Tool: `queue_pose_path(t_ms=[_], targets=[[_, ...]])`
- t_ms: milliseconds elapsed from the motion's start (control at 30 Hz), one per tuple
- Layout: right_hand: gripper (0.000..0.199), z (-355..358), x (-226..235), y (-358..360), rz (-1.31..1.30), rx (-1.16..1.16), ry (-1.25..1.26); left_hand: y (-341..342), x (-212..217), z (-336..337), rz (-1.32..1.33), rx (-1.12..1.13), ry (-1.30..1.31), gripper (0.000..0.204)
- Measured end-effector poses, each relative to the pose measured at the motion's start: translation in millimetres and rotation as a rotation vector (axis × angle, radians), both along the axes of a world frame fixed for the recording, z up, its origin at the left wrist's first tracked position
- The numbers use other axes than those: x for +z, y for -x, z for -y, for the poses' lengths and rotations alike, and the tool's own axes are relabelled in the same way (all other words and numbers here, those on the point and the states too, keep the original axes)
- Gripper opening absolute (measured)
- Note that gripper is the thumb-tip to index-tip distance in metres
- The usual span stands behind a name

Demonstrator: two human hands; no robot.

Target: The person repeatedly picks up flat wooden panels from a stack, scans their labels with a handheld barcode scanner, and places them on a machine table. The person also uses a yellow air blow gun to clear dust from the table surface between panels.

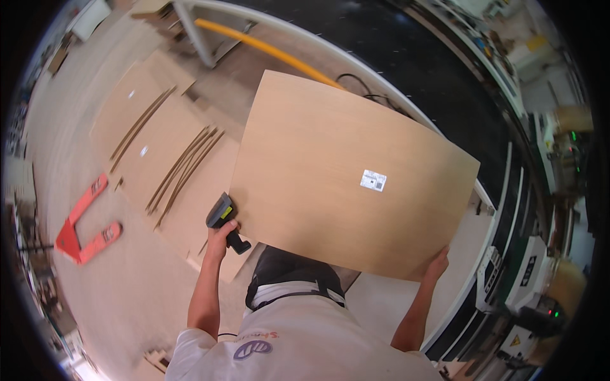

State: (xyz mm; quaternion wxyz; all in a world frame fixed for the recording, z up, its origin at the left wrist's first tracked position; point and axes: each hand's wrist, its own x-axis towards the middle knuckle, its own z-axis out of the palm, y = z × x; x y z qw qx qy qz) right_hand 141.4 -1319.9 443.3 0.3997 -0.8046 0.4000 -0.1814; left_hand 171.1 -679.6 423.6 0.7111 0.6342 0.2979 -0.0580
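Note:
A large light-brown wooden panel (pixel 330 165) with a small white label (pixel 373 180) on its top face is held flat in front of me. My left hand (pixel 220 238) grips a dark handheld scanner (pixel 223 219) and presses against the panel's near left corner. My right hand (pixel 437 261) holds the panel's near right corner from below, with only the fingers showing. The panel hides most of what lies under it.
To the left, stacked wooden panels (pixel 159 146) with thin curved strips on them lie on the floor. An orange pallet jack (pixel 86 228) stands at far left. A black conveyor machine (pixel 445 70) with a white rail runs along the right; a yellow bar (pixel 267 51) lies behind.

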Motion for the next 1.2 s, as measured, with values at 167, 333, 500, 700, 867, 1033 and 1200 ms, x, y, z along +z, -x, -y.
queue_pose_path(t_ms=[167, 333, 500, 700, 867, 1033, 1200], targets=[[0.059, 34.1, 29.1, -59.7, 0.001, -0.116, -0.098, -162.3, 17.6, 48.1, 0.224, -0.018, 0.048, 0.032], [0.062, 45.3, 54.8, -148.4, -0.08, -0.219, -0.181, -327.8, 22.2, 89.1, 0.263, -0.065, 0.147, 0.031], [0.063, 71.8, 85.9, -224.8, -0.284, -0.152, -0.107, -440.8, 41.2, 115.9, 0.031, -0.239, 0.019, 0.034], [0.046, 71.2, 108.1, -336.6, -0.381, 0.263, 0.694, -517.7, 138.7, 182.5, 0.003, -0.312, -0.987, 0.05], [0.058, -6.9, 47.4, -465.3, -0.117, 0.913, 0.672, -567.6, 155.8, 308.3, 0.269, -0.705, -0.467, 0.021], [0.059, -34.9, 59.3, -526.6, -0.106, 0.899, 0.513, -616.1, 172.5, 390.8, 0.109, -0.8, -0.224, 0.022], [0.058, -40.0, 54.9, -559.5, -0.082, 0.89, 0.525, -655.3, 169.8, 398.4, 0.042, -0.773, -0.215, 0.028]])
